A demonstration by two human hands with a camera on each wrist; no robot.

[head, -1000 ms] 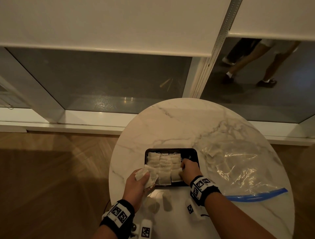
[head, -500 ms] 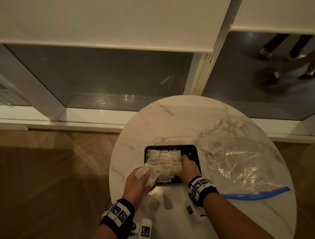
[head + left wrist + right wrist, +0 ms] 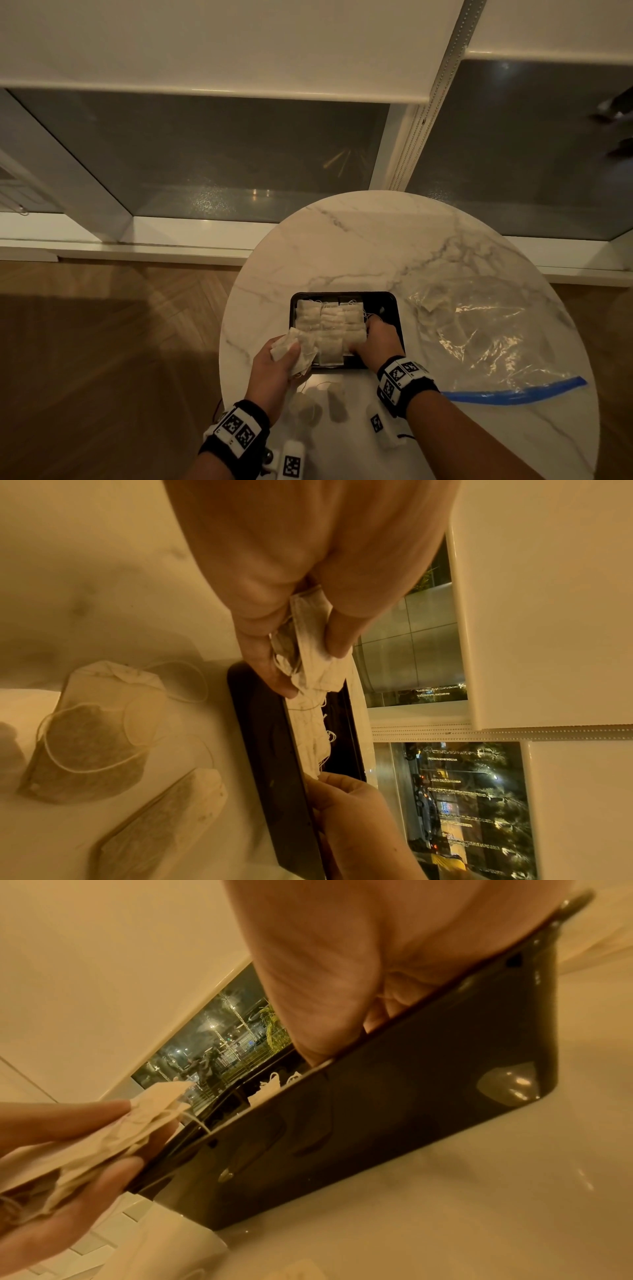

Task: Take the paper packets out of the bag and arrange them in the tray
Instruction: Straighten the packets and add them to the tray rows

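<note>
The left hand (image 3: 274,363) grips spare packets (image 3: 297,347) just left of the tray (image 3: 388,301), whose empty right strip lies beyond the right hand (image 3: 375,339), fingers curled on the rows.

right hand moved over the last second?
Yes. The right hand slid away from the person along the black plastic tray, toward its far rim.

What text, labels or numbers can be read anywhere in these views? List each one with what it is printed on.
No readable words or numbers in any view.
Wristbands: square black-and-white coded markers only, no letters.
Small white blocks near the table's front edge: the same kind of marker.
Paper packets in the tray: plain, no print visible.
Plastic bag: no print visible.
Street signs through the window: lit but too blurred to read.
</note>
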